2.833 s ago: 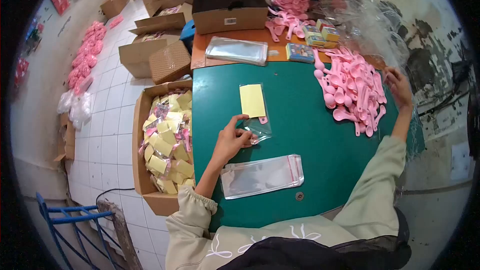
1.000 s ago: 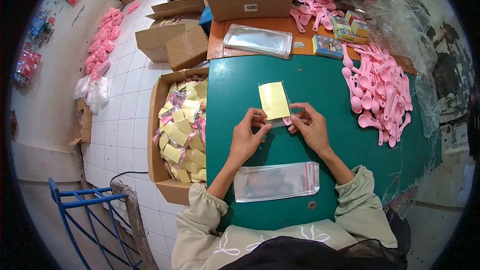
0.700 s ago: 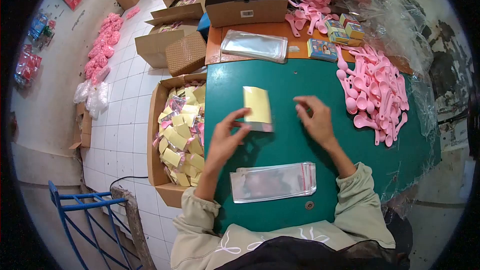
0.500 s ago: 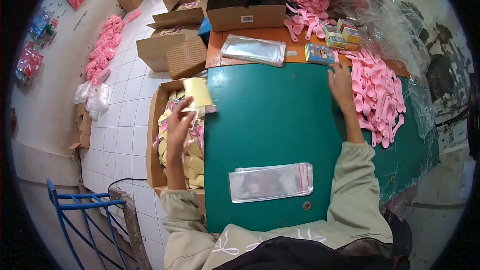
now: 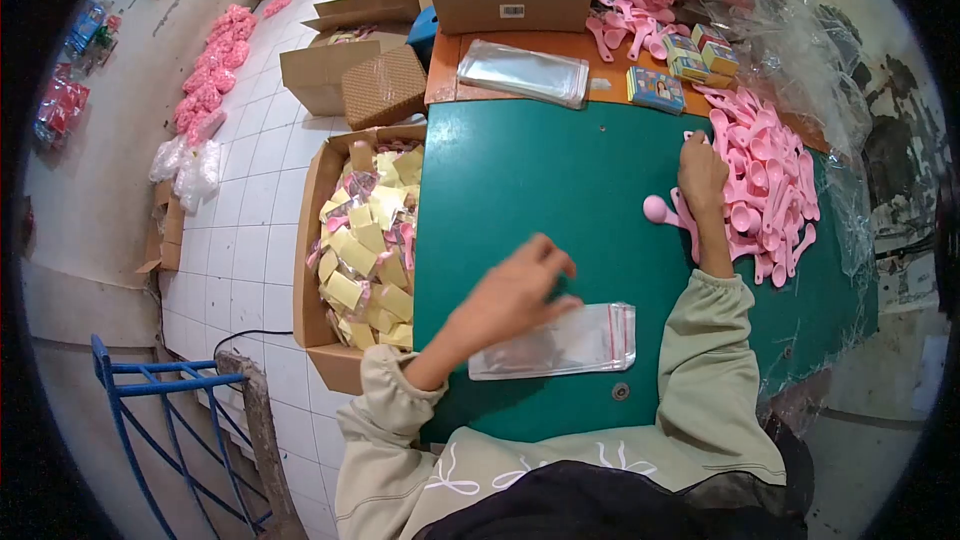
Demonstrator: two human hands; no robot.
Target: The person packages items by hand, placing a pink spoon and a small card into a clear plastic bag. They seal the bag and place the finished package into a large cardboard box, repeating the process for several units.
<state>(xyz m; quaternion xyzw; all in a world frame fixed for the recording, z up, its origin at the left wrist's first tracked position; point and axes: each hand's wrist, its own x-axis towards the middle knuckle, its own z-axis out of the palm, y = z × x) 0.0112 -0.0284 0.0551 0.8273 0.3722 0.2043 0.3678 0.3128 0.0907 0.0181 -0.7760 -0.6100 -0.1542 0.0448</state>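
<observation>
My left hand (image 5: 520, 290) hovers over a stack of clear plastic bags (image 5: 550, 345) with a red-striped end, its fingers apart and nothing in them. At the left edge of the pink spoon pile (image 5: 765, 180), my right hand (image 5: 703, 175) has its fingers closed, with a bit of pink showing at the fingertips. Two pink spoons (image 5: 656, 208) show beside its wrist, slightly apart from the pile. An open carton (image 5: 312, 240) beside the table holds many packets with pale yellow cards and pink spoons.
Another stack of clear bags (image 5: 525, 72) lies on the orange tabletop near a dark open box (image 5: 510, 5). Small printed boxes (image 5: 655, 88) sit by the spoons. Crumpled plastic (image 5: 800, 60) hangs at right. A blue metal rack (image 5: 160, 390) stands on the left.
My left hand has let go of a yellow-card packet at the carton and moved right over the bags. My right hand has come down to the spoon pile and closed.
</observation>
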